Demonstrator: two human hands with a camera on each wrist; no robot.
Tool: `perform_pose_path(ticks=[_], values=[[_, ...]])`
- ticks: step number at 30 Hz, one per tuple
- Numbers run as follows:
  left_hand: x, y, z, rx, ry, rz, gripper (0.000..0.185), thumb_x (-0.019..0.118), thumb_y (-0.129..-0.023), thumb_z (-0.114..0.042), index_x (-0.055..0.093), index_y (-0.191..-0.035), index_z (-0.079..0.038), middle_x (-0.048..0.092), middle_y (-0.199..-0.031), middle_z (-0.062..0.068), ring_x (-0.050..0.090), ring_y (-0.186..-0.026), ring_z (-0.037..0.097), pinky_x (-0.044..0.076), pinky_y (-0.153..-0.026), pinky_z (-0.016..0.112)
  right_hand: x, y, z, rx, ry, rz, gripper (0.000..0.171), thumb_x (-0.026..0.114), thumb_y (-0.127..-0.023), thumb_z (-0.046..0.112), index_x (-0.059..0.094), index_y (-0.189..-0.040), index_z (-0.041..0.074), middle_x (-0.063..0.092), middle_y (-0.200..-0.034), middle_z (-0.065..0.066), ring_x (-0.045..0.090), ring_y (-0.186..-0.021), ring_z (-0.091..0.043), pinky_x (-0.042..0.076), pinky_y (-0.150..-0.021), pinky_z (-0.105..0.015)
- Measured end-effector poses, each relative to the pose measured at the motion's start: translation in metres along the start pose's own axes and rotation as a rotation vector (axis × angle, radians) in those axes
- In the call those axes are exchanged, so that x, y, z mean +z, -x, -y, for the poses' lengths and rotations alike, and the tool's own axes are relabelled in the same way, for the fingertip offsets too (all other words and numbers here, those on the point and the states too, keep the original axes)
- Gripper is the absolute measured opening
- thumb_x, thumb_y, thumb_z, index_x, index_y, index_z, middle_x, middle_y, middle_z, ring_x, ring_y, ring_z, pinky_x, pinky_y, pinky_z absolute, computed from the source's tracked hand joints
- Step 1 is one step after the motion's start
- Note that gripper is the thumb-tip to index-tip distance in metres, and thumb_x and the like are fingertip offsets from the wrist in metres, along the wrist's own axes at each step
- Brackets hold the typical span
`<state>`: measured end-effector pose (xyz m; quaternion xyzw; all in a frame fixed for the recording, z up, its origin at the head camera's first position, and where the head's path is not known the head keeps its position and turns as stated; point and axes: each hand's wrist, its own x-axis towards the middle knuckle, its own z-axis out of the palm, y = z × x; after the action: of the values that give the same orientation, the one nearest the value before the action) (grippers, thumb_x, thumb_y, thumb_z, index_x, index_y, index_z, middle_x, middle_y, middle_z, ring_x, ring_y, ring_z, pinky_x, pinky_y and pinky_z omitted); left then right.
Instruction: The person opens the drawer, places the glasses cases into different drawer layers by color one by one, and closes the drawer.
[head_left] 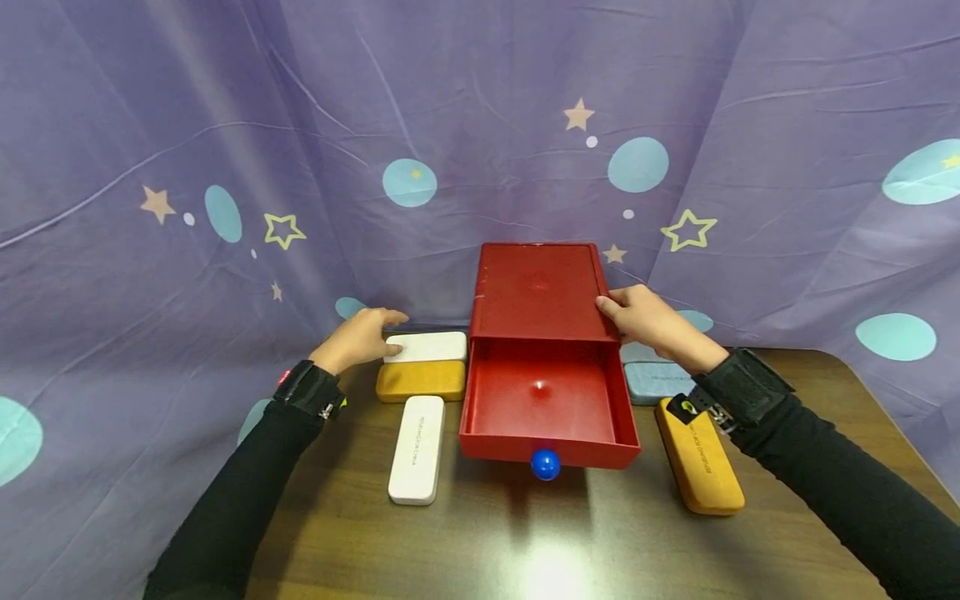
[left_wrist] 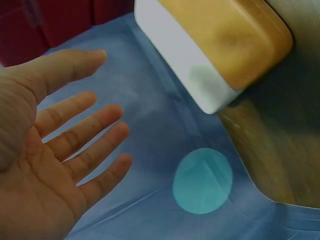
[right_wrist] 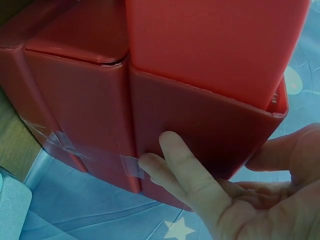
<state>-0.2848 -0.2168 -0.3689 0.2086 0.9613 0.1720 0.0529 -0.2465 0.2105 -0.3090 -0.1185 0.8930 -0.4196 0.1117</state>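
A red drawer box (head_left: 540, 292) stands on the table with its drawer (head_left: 495, 448) pulled out toward me. The drawer has a blue round knob (head_left: 545, 465), and nothing lies inside it. My right hand (head_left: 651, 323) holds the box's right side, thumb at the top edge; in the right wrist view its fingers (right_wrist: 187, 167) press the red wall. Over the left end of a white case (head_left: 435, 345) hovers my left hand (head_left: 362, 340), its fingers spread and palm bare in the left wrist view. A yellow case (head_left: 420, 381) lies along that white one.
Another white case (head_left: 417, 450) lies lengthwise left of the drawer. To the right are a light blue case (head_left: 658, 382), a further bluish one behind it, and a yellow case (head_left: 702, 463) below the right wrist. A purple patterned cloth (head_left: 480, 100) hangs behind the table.
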Motion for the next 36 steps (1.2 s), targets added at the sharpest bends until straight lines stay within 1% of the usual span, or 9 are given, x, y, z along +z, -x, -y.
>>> perform_pose_path(ticks=[5,8,9,11,15,17,22,28,36], values=[[0.007,-0.013,0.009,-0.057,0.017,0.053,0.055,0.075,-0.088,-0.004,0.058,-0.14,0.002,0.062,-0.138,0.025,0.057,-0.13,0.043,0.049,-0.105,0.053,0.0,0.001,0.0,-0.002,-0.006,0.002,0.045,0.039,-0.111,0.019,0.054,-0.131,-0.018,0.07,-0.105,-0.027,0.071,-0.083,-0.014,0.063,-0.075,-0.039],[0.01,-0.017,0.015,-0.059,0.048,0.089,0.055,0.075,-0.087,-0.004,0.059,-0.138,0.004,0.061,-0.138,0.028,0.057,-0.13,0.046,0.051,-0.104,0.054,0.0,0.001,-0.001,-0.003,-0.003,-0.003,0.045,0.039,-0.111,0.02,0.054,-0.131,-0.018,0.07,-0.105,-0.028,0.072,-0.083,-0.015,0.063,-0.076,-0.04],[0.013,-0.02,0.022,-0.043,0.054,0.092,0.054,0.077,-0.086,-0.006,0.06,-0.137,0.003,0.062,-0.135,0.029,0.058,-0.127,0.046,0.053,-0.101,0.052,0.0,0.001,-0.001,-0.001,-0.001,-0.004,0.045,0.039,-0.111,0.02,0.054,-0.131,-0.018,0.07,-0.105,-0.028,0.071,-0.083,-0.015,0.063,-0.076,-0.04],[0.016,-0.023,0.027,-0.042,0.063,0.106,0.053,0.078,-0.085,-0.007,0.062,-0.134,0.004,0.062,-0.134,0.031,0.059,-0.126,0.047,0.053,-0.101,0.051,0.001,0.001,-0.002,0.003,0.003,-0.008,0.045,0.04,-0.111,0.02,0.054,-0.132,-0.018,0.07,-0.106,-0.028,0.071,-0.083,-0.015,0.063,-0.076,-0.04],[0.021,-0.029,0.033,-0.074,0.078,0.135,0.054,0.079,-0.084,-0.007,0.061,-0.135,0.005,0.061,-0.135,0.031,0.058,-0.127,0.047,0.052,-0.103,0.051,0.001,0.001,-0.002,0.008,-0.002,-0.009,0.045,0.04,-0.111,0.02,0.054,-0.132,-0.017,0.07,-0.108,-0.029,0.072,-0.084,-0.016,0.063,-0.076,-0.039],[0.022,-0.031,0.03,-0.11,0.075,0.154,0.056,0.078,-0.085,-0.005,0.059,-0.137,0.006,0.06,-0.137,0.031,0.056,-0.13,0.046,0.049,-0.107,0.052,0.001,0.001,-0.002,0.01,-0.005,-0.01,0.045,0.04,-0.111,0.019,0.054,-0.133,-0.017,0.07,-0.109,-0.029,0.073,-0.084,-0.016,0.063,-0.077,-0.039],[0.027,-0.04,0.033,-0.135,0.033,0.165,0.06,0.082,-0.08,-0.003,0.061,-0.135,0.006,0.062,-0.136,0.029,0.058,-0.129,0.044,0.049,-0.108,0.05,0.002,0.001,-0.001,0.016,-0.005,-0.017,0.044,0.04,-0.11,0.02,0.055,-0.132,-0.016,0.069,-0.11,-0.029,0.072,-0.085,-0.015,0.063,-0.078,-0.039],[0.033,-0.049,0.037,-0.165,0.018,0.177,0.063,0.082,-0.074,0.002,0.062,-0.135,0.003,0.062,-0.136,0.028,0.057,-0.13,0.042,0.047,-0.111,0.049,0.003,0.001,-0.001,0.017,-0.006,-0.024,0.044,0.041,-0.11,0.02,0.055,-0.133,-0.015,0.069,-0.111,-0.029,0.072,-0.086,-0.016,0.063,-0.079,-0.04],[0.034,-0.051,0.034,-0.178,-0.005,0.183,0.069,0.083,-0.072,0.005,0.061,-0.137,0.001,0.059,-0.142,0.026,0.053,-0.134,0.041,0.044,-0.113,0.048,0.004,0.001,-0.001,0.02,-0.014,-0.031,0.047,0.039,-0.111,0.021,0.053,-0.134,-0.017,0.07,-0.109,-0.029,0.071,-0.084,-0.014,0.063,-0.076,-0.04]])
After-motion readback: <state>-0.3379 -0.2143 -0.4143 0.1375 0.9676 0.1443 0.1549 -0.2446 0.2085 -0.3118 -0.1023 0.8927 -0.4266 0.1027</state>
